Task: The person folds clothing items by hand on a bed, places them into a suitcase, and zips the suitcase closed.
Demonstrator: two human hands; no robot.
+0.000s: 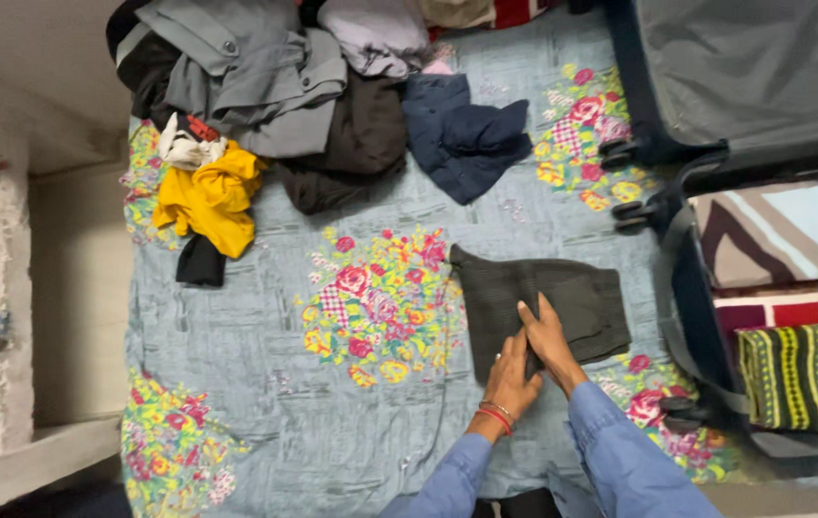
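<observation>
Both hands, left hand (pixel 510 382) and right hand (pixel 551 338), press flat, fingers extended, gripping nothing, smoothing the folded dark trousers (pixel 536 302) beneath them on the bed (pixel 265 317).

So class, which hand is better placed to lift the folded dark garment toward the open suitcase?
Probably the right hand: it lies flat on the dark garment, on the side nearer the suitcase. The left hand only touches the near edge.

We reached both arms forward from the near edge, sleeves blue to the wrists. Our left hand (pixel 510 382) lay palm down, fingers together, with red and gold bangles on its wrist. Our right hand (pixel 548 338) crossed just above it, flat, fingers extended forward, the two hands touching.
</observation>
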